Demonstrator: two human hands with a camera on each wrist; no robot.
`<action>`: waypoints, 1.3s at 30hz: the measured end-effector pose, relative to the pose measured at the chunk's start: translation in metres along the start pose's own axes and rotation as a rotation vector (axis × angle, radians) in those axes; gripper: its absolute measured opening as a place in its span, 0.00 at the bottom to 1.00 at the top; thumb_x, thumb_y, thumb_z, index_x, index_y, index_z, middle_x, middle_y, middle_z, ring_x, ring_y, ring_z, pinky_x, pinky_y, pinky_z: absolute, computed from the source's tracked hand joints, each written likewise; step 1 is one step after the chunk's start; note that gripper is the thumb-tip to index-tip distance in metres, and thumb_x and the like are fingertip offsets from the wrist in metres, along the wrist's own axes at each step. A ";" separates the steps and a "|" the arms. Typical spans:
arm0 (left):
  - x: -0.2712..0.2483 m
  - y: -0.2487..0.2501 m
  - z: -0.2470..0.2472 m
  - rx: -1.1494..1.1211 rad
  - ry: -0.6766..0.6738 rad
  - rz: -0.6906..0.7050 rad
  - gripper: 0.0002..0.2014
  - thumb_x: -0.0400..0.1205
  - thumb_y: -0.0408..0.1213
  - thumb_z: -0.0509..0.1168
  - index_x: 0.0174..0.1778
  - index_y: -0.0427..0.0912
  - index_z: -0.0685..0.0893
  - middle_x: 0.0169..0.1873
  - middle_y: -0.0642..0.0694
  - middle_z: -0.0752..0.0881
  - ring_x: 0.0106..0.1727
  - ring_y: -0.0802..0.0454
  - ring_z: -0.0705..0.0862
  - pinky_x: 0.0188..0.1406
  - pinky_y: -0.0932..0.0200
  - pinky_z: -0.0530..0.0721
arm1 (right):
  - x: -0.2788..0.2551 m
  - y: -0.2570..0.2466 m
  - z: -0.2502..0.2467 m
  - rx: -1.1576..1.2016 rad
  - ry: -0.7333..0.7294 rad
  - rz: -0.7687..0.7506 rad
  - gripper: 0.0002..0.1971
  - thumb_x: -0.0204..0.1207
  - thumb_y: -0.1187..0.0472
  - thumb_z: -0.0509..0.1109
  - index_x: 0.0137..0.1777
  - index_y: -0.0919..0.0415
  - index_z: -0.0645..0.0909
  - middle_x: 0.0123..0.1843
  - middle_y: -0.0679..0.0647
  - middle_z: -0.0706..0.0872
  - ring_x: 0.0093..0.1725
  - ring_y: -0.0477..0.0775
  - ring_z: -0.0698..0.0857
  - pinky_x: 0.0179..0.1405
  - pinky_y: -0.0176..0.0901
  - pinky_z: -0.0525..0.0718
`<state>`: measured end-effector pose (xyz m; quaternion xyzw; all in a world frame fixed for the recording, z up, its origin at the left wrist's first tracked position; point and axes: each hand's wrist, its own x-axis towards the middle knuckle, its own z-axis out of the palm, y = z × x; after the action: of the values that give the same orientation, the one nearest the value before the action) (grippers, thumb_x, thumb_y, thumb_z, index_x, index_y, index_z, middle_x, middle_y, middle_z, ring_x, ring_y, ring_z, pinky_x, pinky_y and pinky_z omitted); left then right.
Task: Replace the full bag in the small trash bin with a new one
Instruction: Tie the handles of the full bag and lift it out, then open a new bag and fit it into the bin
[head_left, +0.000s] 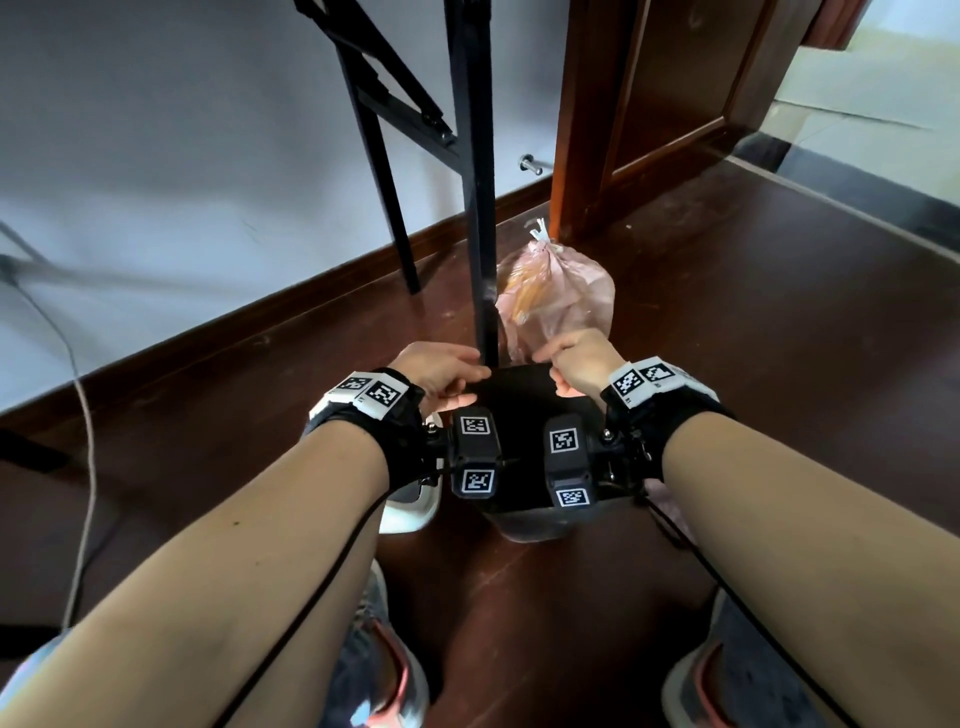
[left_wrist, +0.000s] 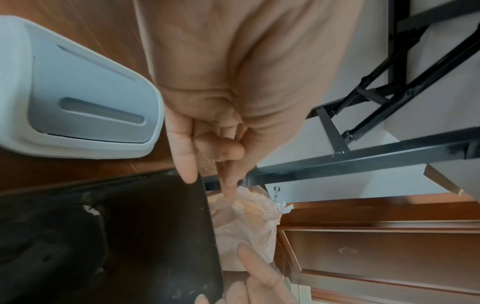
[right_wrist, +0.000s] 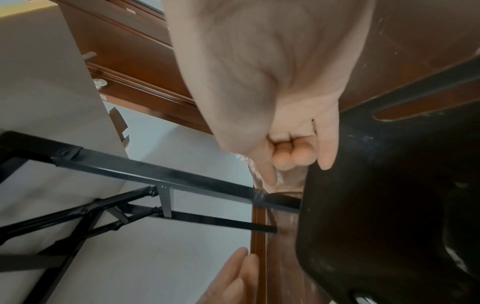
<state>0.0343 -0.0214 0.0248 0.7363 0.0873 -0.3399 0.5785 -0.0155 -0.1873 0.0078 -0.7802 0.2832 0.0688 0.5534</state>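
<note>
Both forearms, banded with tag-marked wrist straps, fill the foreground of the head view. Beyond them the left hand (head_left: 441, 371) and right hand (head_left: 579, 364) are set at the far rim of the black bin (head_left: 524, 410), which stands on the dark wood floor (head_left: 779, 364). Just behind the bin the tied pink full bag (head_left: 558, 296) sits against a black table leg (head_left: 480, 208), already out. A white lid (head_left: 410, 512) is seen beside the bin.

From the left wrist, thin clear film — seemingly the new bag (left_wrist: 205, 164) — is pinched between curled fingers and thumb, one finger laid straight on the rim.

From the right wrist, three fingers are curled into the palm over the same film, while the thumb and one finger are stretched down along the bin's edge.

Several failures are judged possible: the thin film could be torn if it is stretched too hard over a corner; the pinch could be lost and the liner dropped inside; the light bin could be tipped — or pushed into the table leg — by an uneven pull.
</note>
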 end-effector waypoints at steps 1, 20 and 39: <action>-0.006 -0.006 -0.004 -0.004 0.004 -0.004 0.19 0.77 0.18 0.65 0.62 0.35 0.83 0.46 0.38 0.80 0.20 0.60 0.71 0.30 0.63 0.85 | -0.009 0.000 0.006 0.015 -0.023 0.008 0.17 0.80 0.77 0.52 0.56 0.73 0.84 0.24 0.57 0.75 0.22 0.51 0.73 0.51 0.54 0.87; -0.045 -0.048 0.012 -0.111 -0.180 -0.097 0.14 0.85 0.32 0.60 0.67 0.37 0.77 0.63 0.37 0.83 0.67 0.41 0.81 0.59 0.52 0.78 | -0.061 0.057 0.011 -0.011 0.264 -0.005 0.16 0.79 0.67 0.64 0.29 0.55 0.77 0.37 0.58 0.81 0.40 0.59 0.81 0.43 0.53 0.90; -0.034 -0.086 0.208 0.617 -0.647 -0.082 0.05 0.85 0.35 0.58 0.51 0.49 0.78 0.51 0.46 0.81 0.54 0.49 0.80 0.60 0.52 0.79 | -0.058 0.232 -0.118 -0.125 0.323 0.412 0.14 0.70 0.73 0.70 0.28 0.57 0.76 0.26 0.56 0.79 0.25 0.53 0.75 0.27 0.41 0.75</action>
<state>-0.1193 -0.1753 -0.0438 0.7261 -0.1747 -0.5855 0.3154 -0.2084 -0.3249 -0.1147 -0.7397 0.5160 0.0721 0.4260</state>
